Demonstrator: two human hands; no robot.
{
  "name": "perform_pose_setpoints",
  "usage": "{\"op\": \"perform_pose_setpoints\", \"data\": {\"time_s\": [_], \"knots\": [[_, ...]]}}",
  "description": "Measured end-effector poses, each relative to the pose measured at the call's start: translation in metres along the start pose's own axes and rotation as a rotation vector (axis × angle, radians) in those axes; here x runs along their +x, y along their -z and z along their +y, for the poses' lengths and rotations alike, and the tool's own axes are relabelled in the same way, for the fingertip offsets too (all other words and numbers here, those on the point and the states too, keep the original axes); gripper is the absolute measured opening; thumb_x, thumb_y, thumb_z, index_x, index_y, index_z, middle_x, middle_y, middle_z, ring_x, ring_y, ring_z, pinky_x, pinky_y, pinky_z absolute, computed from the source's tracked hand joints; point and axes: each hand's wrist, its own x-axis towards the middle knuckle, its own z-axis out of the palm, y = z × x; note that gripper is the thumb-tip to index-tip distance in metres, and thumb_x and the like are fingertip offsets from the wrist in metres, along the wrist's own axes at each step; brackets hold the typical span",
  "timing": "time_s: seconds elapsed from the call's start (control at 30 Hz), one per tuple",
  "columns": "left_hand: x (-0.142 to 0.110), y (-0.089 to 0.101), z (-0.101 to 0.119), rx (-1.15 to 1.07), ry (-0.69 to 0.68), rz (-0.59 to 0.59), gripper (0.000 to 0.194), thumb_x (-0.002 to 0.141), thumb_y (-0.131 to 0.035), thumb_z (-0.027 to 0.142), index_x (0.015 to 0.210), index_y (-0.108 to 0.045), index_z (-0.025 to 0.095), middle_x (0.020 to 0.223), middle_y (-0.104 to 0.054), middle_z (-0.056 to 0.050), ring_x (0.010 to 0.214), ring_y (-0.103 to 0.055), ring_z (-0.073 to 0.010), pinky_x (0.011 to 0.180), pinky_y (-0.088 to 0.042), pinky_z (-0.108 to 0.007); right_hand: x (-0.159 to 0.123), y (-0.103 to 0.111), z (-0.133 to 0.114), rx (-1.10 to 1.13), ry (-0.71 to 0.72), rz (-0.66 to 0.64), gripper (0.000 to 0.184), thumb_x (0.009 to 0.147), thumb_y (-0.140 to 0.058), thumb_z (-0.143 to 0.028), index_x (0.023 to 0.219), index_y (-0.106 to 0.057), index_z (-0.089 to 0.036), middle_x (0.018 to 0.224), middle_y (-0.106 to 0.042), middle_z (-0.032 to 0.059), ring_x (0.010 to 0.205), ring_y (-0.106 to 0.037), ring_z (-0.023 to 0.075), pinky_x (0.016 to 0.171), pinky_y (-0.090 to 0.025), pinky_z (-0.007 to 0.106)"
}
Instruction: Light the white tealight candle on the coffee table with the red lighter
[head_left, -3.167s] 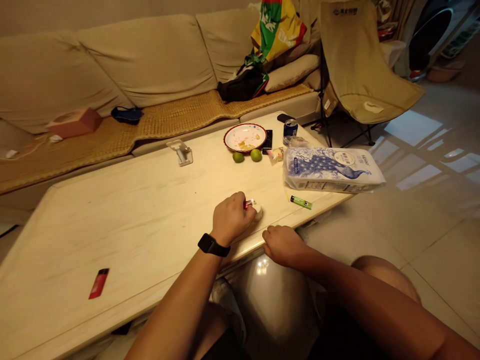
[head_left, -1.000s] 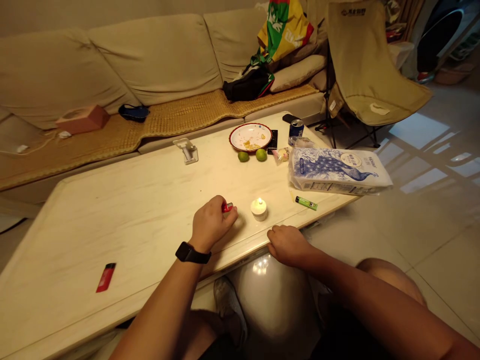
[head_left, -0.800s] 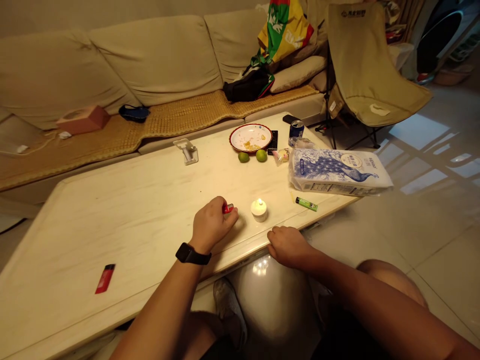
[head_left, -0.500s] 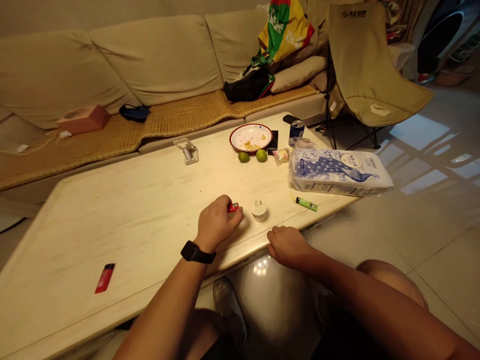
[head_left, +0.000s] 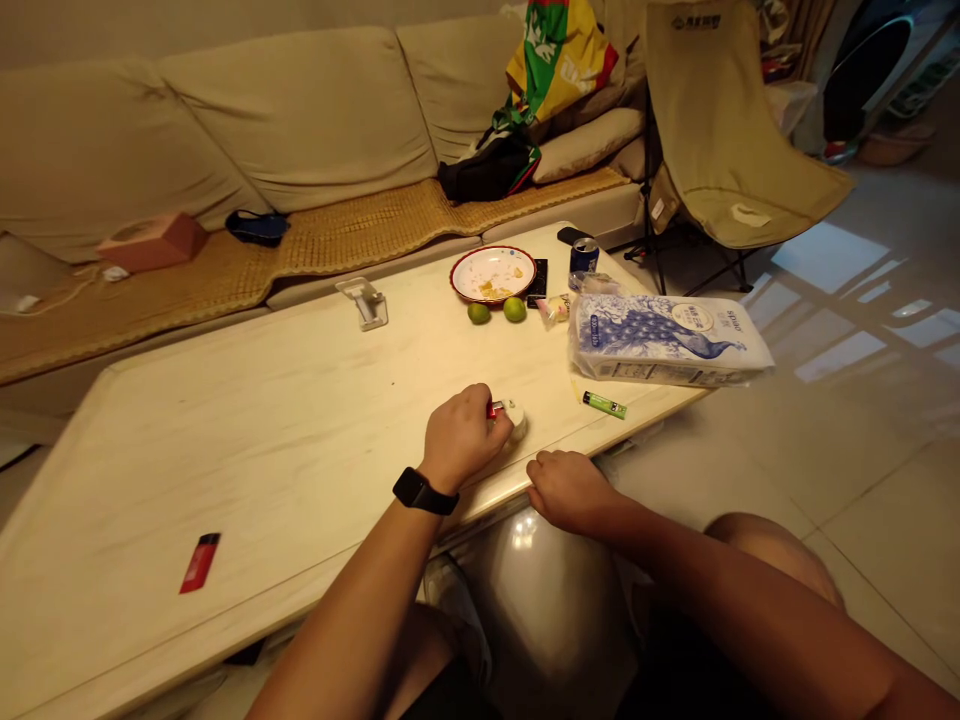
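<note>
Red lighter (head_left: 493,409) in left hand (head_left: 461,432), moved closer to unlit candle (head_left: 518,416)

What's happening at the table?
A person's left hand is holding a red lighter right by a small white candle, and no flame shows on it. The right hand is curled at the edge of the table. Two green limes sit by a red-rimmed plate.

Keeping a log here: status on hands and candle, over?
Left hand holds red lighter at candle; right hand curled at table edge. No flame visible. Left hand partly blocks view of candle.
</note>
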Motion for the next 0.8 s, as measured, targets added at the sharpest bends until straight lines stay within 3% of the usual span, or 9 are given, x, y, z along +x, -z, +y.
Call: {"op": "perform_pose_setpoints", "data": {"time_s": [0.6, 0.8], "knots": [[0.0027, -0.0013, 0.0012, -0.025, 0.006, -0.014, 0.018, 0.087, -0.049, 0.039, 0.084, -0.052, 0.022, 0.08, -0.064, -0.005, 0.075, -0.059, -0.0209, 0.063, -0.036, -0.034, 0.0002, 0.005, -0.0018, 0.019, -0.03, -0.06, 0.028, 0.094, -0.048, -0.032, 0.107, -0.065, -0.014, 0.105, -0.069, 0.0161, 0.096, -0.065, 0.0262, 0.082, -0.047, 0.036], [-0.0015, 0.0006, -0.0063, -0.085, 0.027, 0.041, 0.023, 0.088, -0.05, 0.044, 0.086, -0.053, 0.021, 0.081, -0.065, -0.004, 0.073, -0.058, -0.0196, 0.063, -0.036, -0.033, 0.0004, 0.0027, -0.0006, 0.015, -0.015, -0.036, 0.028, 0.094, -0.048, -0.032, 0.105, -0.066, -0.014, 0.101, -0.069, 0.0144, 0.093, -0.065, 0.0266, 0.079, -0.048, 0.037]]}}
